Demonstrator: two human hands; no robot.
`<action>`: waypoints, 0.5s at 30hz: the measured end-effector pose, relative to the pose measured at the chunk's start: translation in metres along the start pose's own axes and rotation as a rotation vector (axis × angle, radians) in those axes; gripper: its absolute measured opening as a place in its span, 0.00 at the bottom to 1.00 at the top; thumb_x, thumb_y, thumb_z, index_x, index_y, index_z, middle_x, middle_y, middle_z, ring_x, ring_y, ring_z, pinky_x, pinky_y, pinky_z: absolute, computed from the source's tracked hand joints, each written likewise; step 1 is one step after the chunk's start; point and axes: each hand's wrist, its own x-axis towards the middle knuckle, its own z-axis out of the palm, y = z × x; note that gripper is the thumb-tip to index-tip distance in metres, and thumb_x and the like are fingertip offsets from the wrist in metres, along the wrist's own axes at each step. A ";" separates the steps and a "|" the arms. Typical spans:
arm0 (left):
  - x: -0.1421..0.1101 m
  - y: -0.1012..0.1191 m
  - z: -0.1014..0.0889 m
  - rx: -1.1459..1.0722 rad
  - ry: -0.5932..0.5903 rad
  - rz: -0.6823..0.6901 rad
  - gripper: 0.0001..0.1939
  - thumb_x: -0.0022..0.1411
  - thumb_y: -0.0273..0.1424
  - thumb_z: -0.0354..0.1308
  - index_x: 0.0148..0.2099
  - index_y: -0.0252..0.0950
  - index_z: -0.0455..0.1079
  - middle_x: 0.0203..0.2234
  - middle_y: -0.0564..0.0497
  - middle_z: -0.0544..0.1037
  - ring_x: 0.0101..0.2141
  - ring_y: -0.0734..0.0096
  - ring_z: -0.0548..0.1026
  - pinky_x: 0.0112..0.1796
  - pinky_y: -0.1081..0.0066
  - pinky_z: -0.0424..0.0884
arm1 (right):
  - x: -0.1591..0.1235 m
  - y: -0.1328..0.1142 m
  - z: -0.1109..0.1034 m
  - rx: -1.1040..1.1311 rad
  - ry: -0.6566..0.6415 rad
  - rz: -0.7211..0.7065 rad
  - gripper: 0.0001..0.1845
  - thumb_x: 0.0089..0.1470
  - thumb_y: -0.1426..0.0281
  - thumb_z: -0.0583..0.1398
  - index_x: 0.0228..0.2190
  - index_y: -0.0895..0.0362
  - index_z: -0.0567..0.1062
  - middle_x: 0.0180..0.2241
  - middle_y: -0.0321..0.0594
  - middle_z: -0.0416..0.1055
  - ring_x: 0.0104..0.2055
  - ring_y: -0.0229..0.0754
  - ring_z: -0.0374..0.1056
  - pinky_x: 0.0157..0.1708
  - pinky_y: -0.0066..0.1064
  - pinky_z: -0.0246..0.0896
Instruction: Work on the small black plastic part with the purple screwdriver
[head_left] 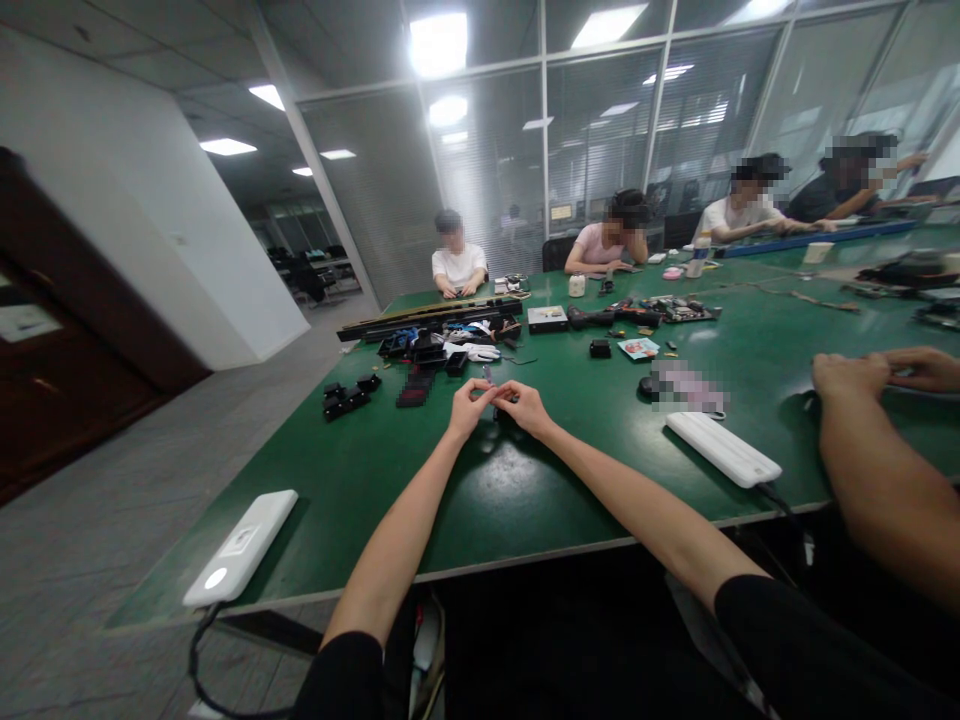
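My left hand (469,408) and my right hand (523,406) meet above the green table (420,510), fingertips pinched together. Between them pokes up a small, see-through purplish piece (487,373); its kind is too small to tell, and the fingers cover most of it. Something dark shows just below my fingers. Beyond my left hand, a stack of flat dark pieces (415,386) lies on the table. Several black block-like parts (345,400) sit farther left. A white glove (472,352) rests on the pile past my hands.
Long white power-bank-like devices with cables lie at the left (244,548) and right (721,450). A small black box (600,348) and a circuit board (679,309) are farther back. A co-worker's forearm (862,440) reaches in at right; several people sit across the table.
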 end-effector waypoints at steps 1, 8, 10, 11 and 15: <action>0.000 0.000 0.000 -0.001 -0.002 0.000 0.14 0.71 0.38 0.61 0.52 0.33 0.73 0.47 0.45 0.78 0.46 0.62 0.79 0.46 0.58 0.78 | 0.000 0.000 0.000 0.000 0.000 0.000 0.13 0.57 0.58 0.66 0.34 0.55 0.81 0.32 0.39 0.81 0.33 0.42 0.75 0.38 0.33 0.71; 0.000 -0.003 0.000 -0.017 -0.008 -0.005 0.14 0.71 0.38 0.61 0.52 0.32 0.73 0.46 0.45 0.79 0.44 0.63 0.79 0.46 0.59 0.79 | -0.001 -0.002 0.000 -0.014 -0.017 -0.015 0.11 0.58 0.60 0.65 0.36 0.54 0.82 0.33 0.39 0.81 0.34 0.43 0.75 0.40 0.34 0.71; 0.000 -0.005 -0.001 -0.017 -0.011 -0.002 0.14 0.71 0.38 0.61 0.52 0.33 0.73 0.47 0.45 0.78 0.45 0.63 0.79 0.46 0.58 0.79 | -0.001 -0.002 0.000 -0.020 -0.018 -0.020 0.11 0.58 0.61 0.64 0.37 0.54 0.82 0.33 0.40 0.81 0.34 0.44 0.76 0.41 0.35 0.71; 0.001 -0.006 -0.001 -0.016 -0.012 0.001 0.14 0.72 0.38 0.61 0.52 0.33 0.73 0.47 0.45 0.78 0.45 0.63 0.79 0.46 0.58 0.78 | -0.001 -0.003 0.000 -0.023 -0.017 -0.022 0.11 0.58 0.62 0.64 0.37 0.55 0.83 0.34 0.40 0.82 0.35 0.44 0.76 0.41 0.35 0.71; 0.002 -0.009 -0.004 -0.014 -0.017 0.014 0.15 0.72 0.38 0.61 0.53 0.33 0.73 0.48 0.45 0.78 0.46 0.62 0.79 0.47 0.58 0.78 | -0.001 -0.003 -0.001 -0.038 -0.015 -0.035 0.10 0.58 0.65 0.63 0.38 0.54 0.83 0.35 0.41 0.83 0.36 0.45 0.77 0.42 0.35 0.70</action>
